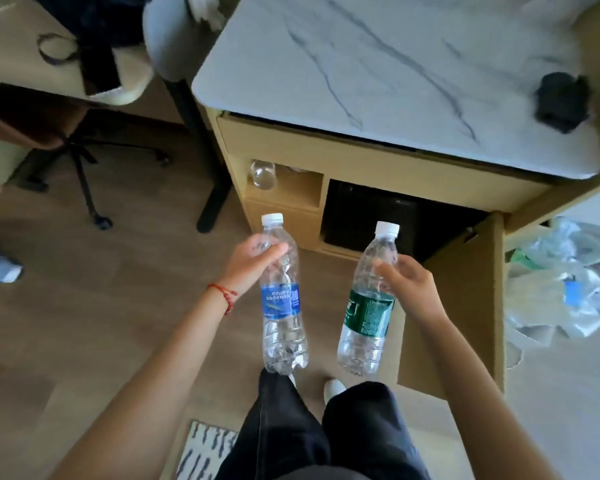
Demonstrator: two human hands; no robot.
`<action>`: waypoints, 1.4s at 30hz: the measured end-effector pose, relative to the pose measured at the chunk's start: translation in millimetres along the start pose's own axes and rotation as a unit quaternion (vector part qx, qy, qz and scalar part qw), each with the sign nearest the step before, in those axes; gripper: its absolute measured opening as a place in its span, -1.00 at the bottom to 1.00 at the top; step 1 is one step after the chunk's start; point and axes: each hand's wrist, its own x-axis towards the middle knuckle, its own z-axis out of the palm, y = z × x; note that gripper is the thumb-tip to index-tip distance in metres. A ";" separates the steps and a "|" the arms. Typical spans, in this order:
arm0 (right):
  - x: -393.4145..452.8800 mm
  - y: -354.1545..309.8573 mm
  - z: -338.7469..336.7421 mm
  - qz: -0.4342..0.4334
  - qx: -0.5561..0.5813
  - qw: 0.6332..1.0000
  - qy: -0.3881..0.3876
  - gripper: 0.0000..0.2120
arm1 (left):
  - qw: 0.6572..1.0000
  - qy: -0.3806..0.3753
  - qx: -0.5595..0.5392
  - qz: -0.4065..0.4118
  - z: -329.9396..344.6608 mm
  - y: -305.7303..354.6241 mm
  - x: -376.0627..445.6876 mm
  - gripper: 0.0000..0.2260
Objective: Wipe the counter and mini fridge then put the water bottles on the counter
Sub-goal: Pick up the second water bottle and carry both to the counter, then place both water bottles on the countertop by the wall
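Observation:
My left hand [248, 263] grips a clear water bottle with a blue label [280, 303] near its neck. My right hand [409, 278] grips a second clear bottle with a green label [369, 306] the same way. Both bottles hang upright in front of the cabinet, below the white marble counter [378, 64]. The black mini fridge [374, 216] sits in the cabinet's open compartment, its wooden door [465, 306] swung open to the right. A dark crumpled cloth [561, 98] lies on the counter's right side.
An upside-down glass [263, 173] stands in the cabinet's small left shelf. An office chair [84, 150] and a desk leg [201, 157] stand to the left. Plastic bags [561, 289] lie on the floor at right. A patterned mat [205, 448] lies by my feet.

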 end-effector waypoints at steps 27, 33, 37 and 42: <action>191.6 -142.9 -195.1 -0.099 0.079 0.988 0.086 -0.74 | 0.984 -0.074 -0.039 0.156 119.8 243.7 230.9 -0.81; 240.1 -194.4 -220.5 -0.141 0.084 0.982 0.094 -0.80 | 0.972 -0.101 -0.066 0.202 120.5 309.0 294.4 -0.72; 276.4 -226.2 -235.6 -0.163 0.104 0.971 0.139 -0.70 | 0.961 -0.124 -0.061 0.240 124.7 354.6 342.7 -0.59; 315.9 -246.8 -257.2 -0.181 0.118 0.956 0.200 -0.61 | 0.946 -0.151 -0.058 0.281 139.4 395.3 400.6 -0.56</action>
